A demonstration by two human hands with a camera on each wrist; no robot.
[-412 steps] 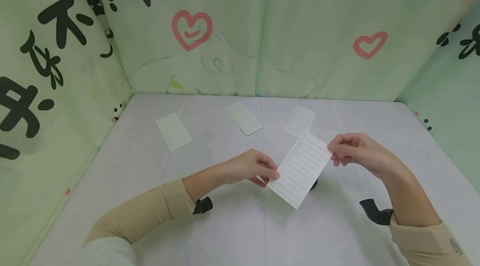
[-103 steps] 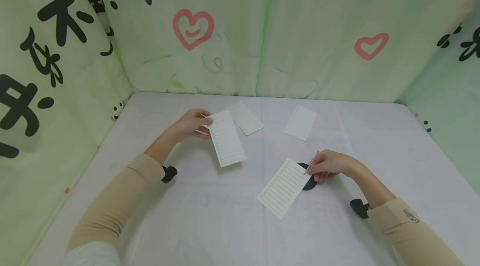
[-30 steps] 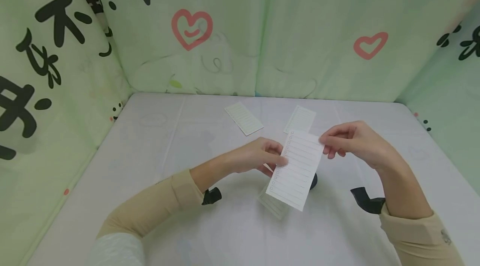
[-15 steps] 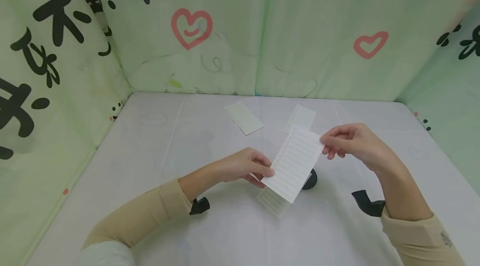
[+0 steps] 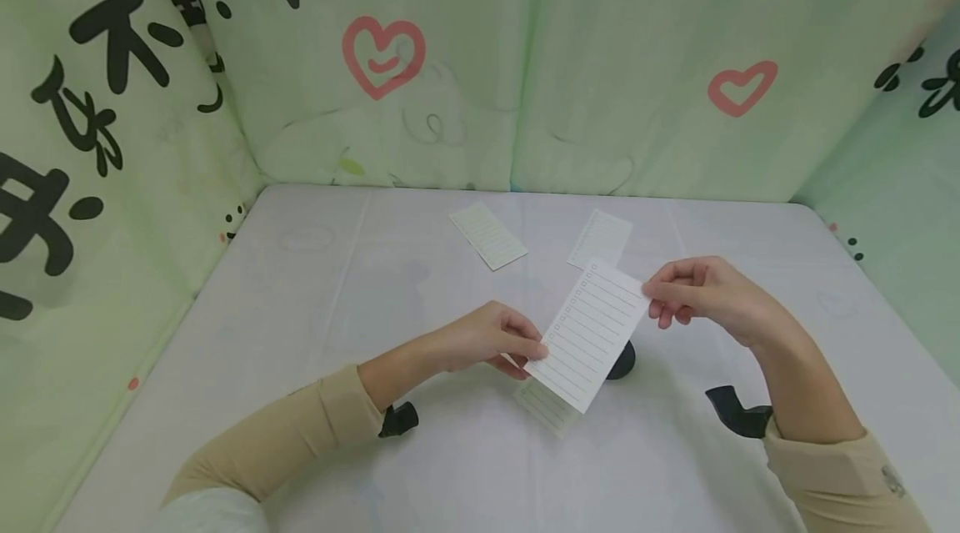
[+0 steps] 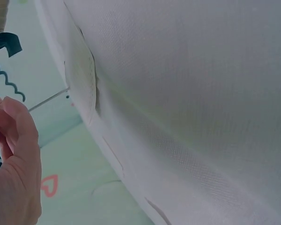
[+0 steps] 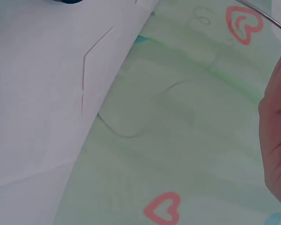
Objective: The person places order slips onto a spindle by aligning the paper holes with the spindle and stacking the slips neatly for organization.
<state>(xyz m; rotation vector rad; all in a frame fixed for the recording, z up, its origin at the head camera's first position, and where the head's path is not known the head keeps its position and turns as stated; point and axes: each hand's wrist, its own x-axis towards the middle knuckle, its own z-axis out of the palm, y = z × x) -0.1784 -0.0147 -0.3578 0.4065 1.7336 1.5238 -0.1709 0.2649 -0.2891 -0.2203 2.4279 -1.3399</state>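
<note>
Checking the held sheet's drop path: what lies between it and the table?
A second lined sheet lies flat under the held sheet, beside a dark round object; head view.

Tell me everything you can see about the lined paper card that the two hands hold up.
The lined card is a thin white rectangle, paper by its look, printed with horizontal lines and a column of small boxes along one long edge. It is held above the table, tilted, its far end up to the right. The left hand pinches its lower left edge and the right hand pinches its upper right corner. It looks flat and unfolded. Below it lie another card and a dark round object, partly hidden.
</note>
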